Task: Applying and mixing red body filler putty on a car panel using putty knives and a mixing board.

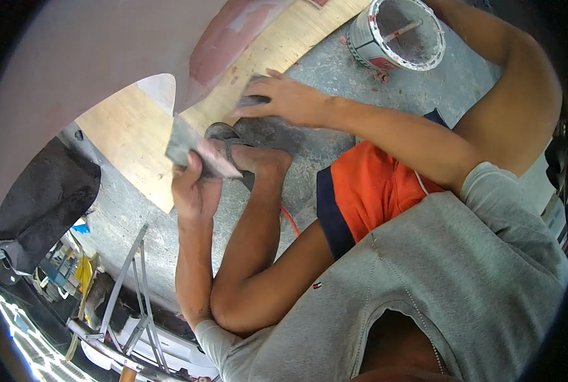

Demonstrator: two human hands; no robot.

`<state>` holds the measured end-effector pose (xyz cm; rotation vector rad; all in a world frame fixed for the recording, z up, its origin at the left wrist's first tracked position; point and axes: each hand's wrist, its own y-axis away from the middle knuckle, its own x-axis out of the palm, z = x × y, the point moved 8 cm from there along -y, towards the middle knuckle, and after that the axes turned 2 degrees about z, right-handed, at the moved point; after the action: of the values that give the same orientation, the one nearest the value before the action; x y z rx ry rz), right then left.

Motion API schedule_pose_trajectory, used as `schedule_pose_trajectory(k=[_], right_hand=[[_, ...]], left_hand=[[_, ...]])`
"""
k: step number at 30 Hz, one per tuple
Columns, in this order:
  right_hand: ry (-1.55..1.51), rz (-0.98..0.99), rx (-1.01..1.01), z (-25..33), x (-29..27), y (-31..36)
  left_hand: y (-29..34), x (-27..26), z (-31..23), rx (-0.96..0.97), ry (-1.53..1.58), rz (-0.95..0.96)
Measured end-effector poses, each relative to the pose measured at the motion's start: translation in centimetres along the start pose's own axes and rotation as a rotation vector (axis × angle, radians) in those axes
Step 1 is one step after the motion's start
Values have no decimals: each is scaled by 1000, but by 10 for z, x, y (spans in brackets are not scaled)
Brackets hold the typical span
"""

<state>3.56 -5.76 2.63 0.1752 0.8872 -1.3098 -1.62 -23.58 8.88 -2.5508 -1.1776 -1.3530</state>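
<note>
My left hand grips a flat grey plate, thumb on its upper face. Pinkish putty is smeared over one end of the plate. To the right and farther off, my right hand is curled around a dark flat piece; motion blurs it, so its kind is unclear. Both hands are close to the lower edge of a large pale curved panel. A reddish-pink patch with lighter smears covers part of that panel.
A plywood board lies on the grey concrete floor under the panel. At the far right stands a paint-smeared bucket with a stick inside. My sandalled foot is near the board. A metal frame and black sheeting are at left.
</note>
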Motion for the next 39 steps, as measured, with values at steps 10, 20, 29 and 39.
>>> schedule_pose_trajectory(k=[10,20,29,39], right_hand=[[-1429,-100,1038,-94,-9,7],[-1251,-356,1006,3,-14,-18],[-811,-480,452,42,-10,-30],[-294,465,428,20,50,10]], left_hand=[[2,-63,-26,65,-11,-352],[4,-66,25,24,41,-585],[-4,-54,25,15,18,-595],[1,-57,-12,91,83,-441]])
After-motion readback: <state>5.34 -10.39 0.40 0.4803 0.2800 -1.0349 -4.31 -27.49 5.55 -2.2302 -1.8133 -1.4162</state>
